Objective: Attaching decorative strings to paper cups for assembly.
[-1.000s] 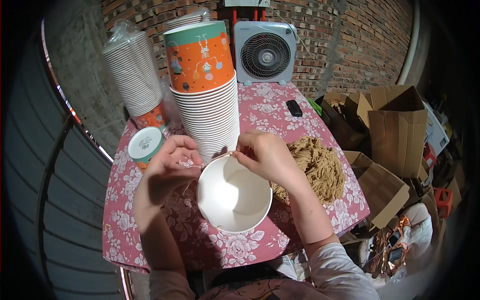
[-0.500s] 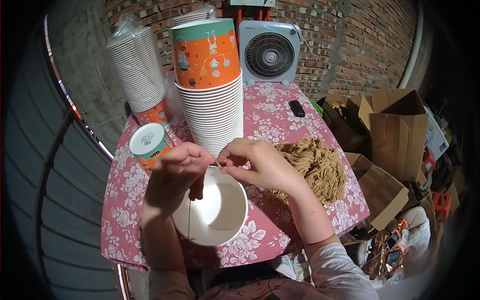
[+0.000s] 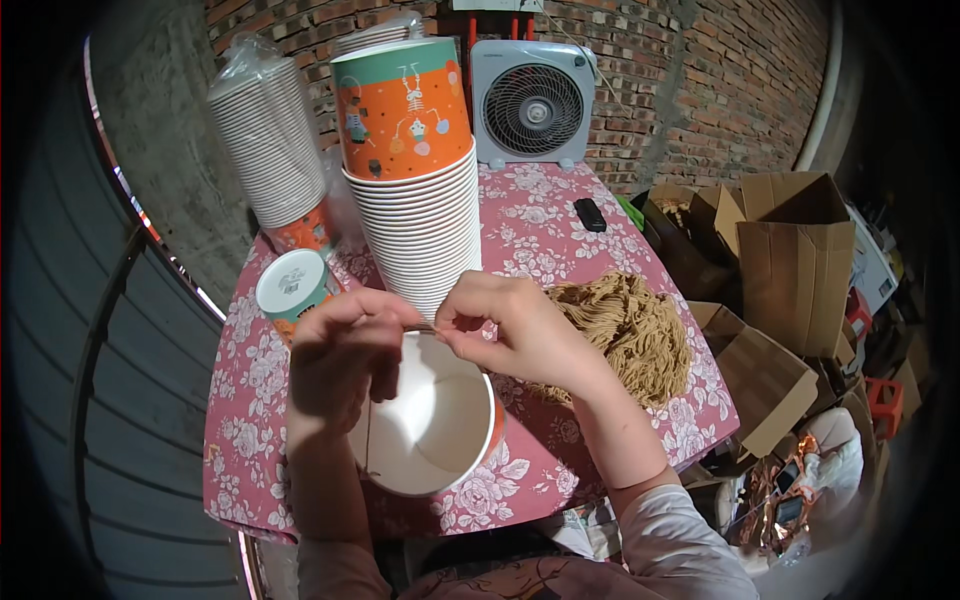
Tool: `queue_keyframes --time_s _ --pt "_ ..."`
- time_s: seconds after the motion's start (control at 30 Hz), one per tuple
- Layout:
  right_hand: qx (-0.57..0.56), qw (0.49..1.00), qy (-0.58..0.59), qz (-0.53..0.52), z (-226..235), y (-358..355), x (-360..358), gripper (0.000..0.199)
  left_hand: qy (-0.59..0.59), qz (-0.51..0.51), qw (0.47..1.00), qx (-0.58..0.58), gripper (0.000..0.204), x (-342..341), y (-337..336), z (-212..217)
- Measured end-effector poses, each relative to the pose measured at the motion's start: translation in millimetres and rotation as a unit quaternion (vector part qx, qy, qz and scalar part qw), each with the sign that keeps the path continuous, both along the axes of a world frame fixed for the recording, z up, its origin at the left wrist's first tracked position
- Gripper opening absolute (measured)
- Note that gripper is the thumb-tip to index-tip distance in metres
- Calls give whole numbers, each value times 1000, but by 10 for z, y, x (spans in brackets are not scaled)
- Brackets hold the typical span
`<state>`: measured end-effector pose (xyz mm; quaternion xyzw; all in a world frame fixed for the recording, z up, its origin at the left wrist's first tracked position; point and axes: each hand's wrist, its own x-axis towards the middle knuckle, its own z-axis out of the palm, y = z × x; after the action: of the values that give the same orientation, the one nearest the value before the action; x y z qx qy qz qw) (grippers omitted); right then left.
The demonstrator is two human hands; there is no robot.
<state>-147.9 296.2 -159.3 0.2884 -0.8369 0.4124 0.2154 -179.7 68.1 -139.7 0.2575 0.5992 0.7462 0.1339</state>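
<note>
Over a white-lined paper bucket [image 3: 440,435], my left hand [image 3: 345,345] and my right hand [image 3: 525,330] meet with fingertips pinched. Between them runs a short stretch of thin brown cord [image 3: 425,327], and one strand hangs from below my left hand in front of the bucket. The bucket's mouth faces me, and a strip of its orange outside shows at the right. Close to my right forearm lies a heap of tan cords [image 3: 630,345]. Behind my hands rises a tall stack of nested paper buckets [image 3: 420,215], the top one upside down with an orange and green print.
Left of the stack stand an upturned green and orange tub [image 3: 293,285] and bagged buckets [image 3: 270,145]. A box fan [image 3: 533,108] and a small black object [image 3: 590,214] sit farther back on the floral tablecloth [image 3: 530,240]. Open cardboard boxes [image 3: 795,270] crowd the right side.
The bucket has turned slightly, so its orange side now shows at the right. The hanging strand has shifted a little left. Both hands stay pinched together in nearly the same place.
</note>
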Motion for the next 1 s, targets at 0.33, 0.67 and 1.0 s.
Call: queue_keyframes --time_s 0.33,0.67,1.0 --pt "43 997 -71 -13 -74 29 -48 11 -24 35 988 151 19 -73 -122 -11" --pt "161 978 -15 -133 -76 -106 91 19 81 22 989 122 22 -26 -32 -121" --pt "-15 981 107 -159 68 -9 87 23 361 279 890 0 22 344 -108 31"
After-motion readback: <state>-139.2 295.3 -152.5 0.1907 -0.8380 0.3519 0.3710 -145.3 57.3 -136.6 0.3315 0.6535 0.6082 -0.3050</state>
